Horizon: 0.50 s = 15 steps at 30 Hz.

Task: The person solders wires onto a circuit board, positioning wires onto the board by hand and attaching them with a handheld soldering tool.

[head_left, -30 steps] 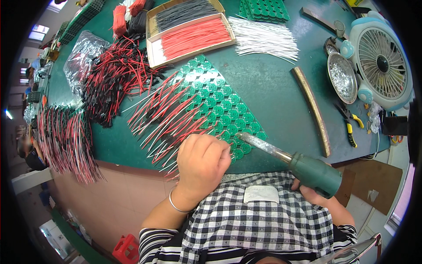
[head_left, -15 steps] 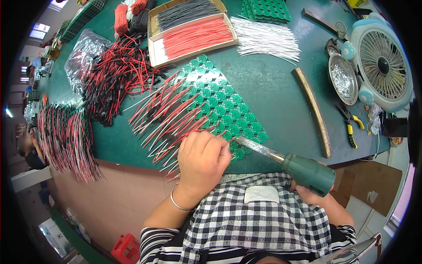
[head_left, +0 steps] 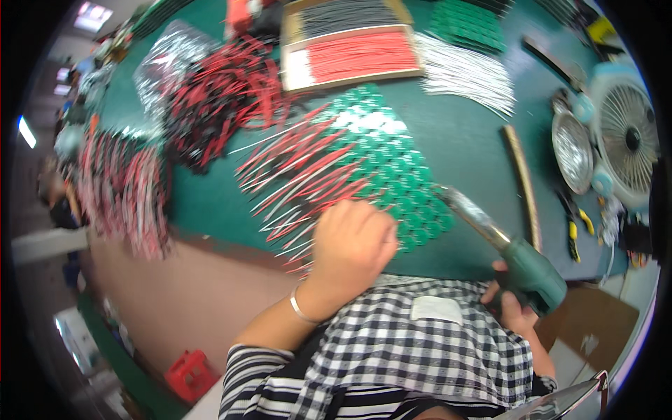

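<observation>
The green board [head_left: 413,175] on the surface [head_left: 465,136] looks part-done: wires [head_left: 294,168] bristling toward nine o'clock, bare toward three. Left hand [head_left: 355,238] at seven, fingers curled, grip hidden; right hand [head_left: 516,315], near five, clutches an iron [head_left: 535,273]!

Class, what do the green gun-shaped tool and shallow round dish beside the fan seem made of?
Green gun-shaped tool: probably plastic-bodied, smooth and evenly coloured; its barrel looks metallic, silvery, shiny. Shallow round grey dish: likely metal, judging by its dull sheen.
</observation>
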Tool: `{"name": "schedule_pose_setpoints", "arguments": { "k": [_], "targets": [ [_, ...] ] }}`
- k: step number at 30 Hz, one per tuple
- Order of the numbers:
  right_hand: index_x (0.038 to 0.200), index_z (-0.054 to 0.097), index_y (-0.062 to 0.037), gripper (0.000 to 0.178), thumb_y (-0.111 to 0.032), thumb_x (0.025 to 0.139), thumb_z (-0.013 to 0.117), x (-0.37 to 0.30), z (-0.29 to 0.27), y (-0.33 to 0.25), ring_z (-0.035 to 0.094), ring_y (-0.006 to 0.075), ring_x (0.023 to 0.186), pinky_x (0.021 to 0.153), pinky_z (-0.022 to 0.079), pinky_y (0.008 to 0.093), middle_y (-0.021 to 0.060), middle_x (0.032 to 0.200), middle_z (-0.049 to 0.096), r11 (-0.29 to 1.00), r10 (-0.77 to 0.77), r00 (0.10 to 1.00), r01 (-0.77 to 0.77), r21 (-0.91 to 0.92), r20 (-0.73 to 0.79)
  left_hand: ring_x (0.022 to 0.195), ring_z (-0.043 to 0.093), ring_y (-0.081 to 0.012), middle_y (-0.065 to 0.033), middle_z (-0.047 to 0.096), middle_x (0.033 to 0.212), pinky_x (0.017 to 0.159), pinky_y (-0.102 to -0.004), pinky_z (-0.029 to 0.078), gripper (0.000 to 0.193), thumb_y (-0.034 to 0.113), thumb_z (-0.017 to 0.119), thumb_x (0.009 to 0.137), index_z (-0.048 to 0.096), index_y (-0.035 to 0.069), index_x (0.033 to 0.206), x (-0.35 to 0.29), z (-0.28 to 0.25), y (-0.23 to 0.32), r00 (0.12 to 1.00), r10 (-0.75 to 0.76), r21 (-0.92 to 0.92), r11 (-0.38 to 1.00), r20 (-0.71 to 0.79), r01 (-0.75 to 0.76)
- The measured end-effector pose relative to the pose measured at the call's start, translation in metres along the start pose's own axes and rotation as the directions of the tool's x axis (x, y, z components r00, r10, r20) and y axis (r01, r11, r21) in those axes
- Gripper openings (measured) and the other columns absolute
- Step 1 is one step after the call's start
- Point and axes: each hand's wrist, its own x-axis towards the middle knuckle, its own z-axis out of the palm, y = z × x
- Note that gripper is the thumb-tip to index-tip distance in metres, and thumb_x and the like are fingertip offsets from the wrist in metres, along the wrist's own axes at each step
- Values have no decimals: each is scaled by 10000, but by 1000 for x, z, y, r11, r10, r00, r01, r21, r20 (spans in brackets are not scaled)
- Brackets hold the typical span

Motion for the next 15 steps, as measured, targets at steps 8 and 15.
{"name": "schedule_pose_setpoints", "arguments": {
  "k": [8,15],
  "targets": [
    [1320,418,34,578,-267,880,642,5,-2,3,603,175,637,579,486,280,159,1196,569,1000,29,998,-30,-7,-55,714,574,-259,-71,585,772,647,-373,461,128,57,704,707,619,59,802,15,-26,-6,991,-50,-186,980,122,72],
    [1320,412,33,561,-244,883,627,8,-4,8,606,170,640,576,479,270,166,1200,563,999,12,999,-10,32,-48,713,603,-245,-93,615,793,650,-339,474,106,13,650,806,675,32,907,64,-86,-104,959,-78,318,933,-272,166]
  ]
}}
